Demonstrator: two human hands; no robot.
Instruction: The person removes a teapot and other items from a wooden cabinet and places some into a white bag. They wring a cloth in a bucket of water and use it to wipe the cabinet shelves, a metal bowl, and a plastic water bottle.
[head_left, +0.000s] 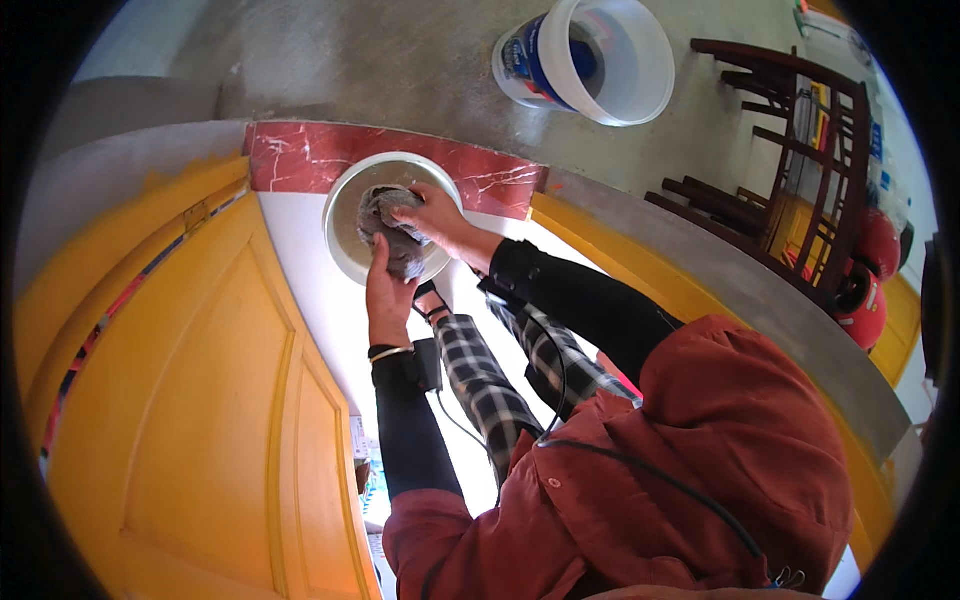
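Note:
A bunched grey cloth (391, 217) is gripped between both of my hands above a round, pale-rimmed bucket (335, 247). My right hand (437, 217) pinches the cloth's upper right side. From below, my left hand (390, 296) holds the lower end, with the thumb along its left edge. Murky liquid (349, 195) seems to fill the bucket beneath the cloth. The part of the bucket under my hands is hidden.
A yellow panelled door (210, 390) stands at left. The bucket is by a red marble-patterned threshold strip (322, 154). Beyond it, a white plastic pail (551, 67) with a blue label sits on the grey floor (360, 67). Dark wooden furniture (810, 157) is at right. Cables (652, 461) cross my body.

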